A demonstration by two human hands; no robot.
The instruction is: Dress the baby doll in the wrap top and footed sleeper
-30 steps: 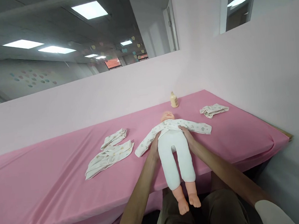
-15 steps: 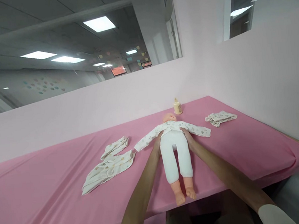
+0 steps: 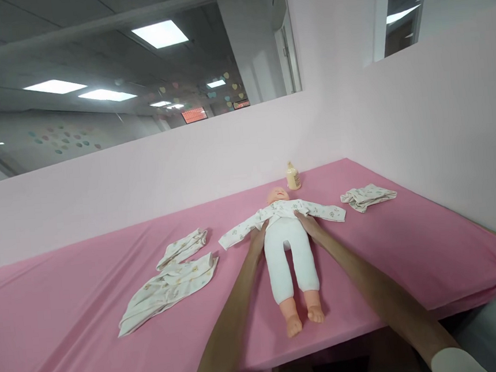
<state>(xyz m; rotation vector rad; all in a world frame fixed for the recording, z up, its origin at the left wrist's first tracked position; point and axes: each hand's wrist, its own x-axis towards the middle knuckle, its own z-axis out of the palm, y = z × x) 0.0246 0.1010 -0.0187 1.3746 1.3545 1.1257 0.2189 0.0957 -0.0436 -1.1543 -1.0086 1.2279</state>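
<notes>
Fingers of our left hand (image 3: 259, 237) gripped the doll (image 3: 284, 232) at its waist; feet overhanging the front edge of the table (image 3: 409, 241) a second earlier now lay inside, better supported! Our right hand (image 3: 309, 224) gripped opposite.

doll (image 3: 285, 232) on pink sheet (image 3: 109, 291), fingers (image 3: 300, 217) at both sides

Pale walls (image 3: 443, 134) rise behind a pink-covered table (image 3: 67, 300), a wide glass pane (image 3: 89, 55) showing bright ceiling lights (image 3: 160, 34).
</notes>
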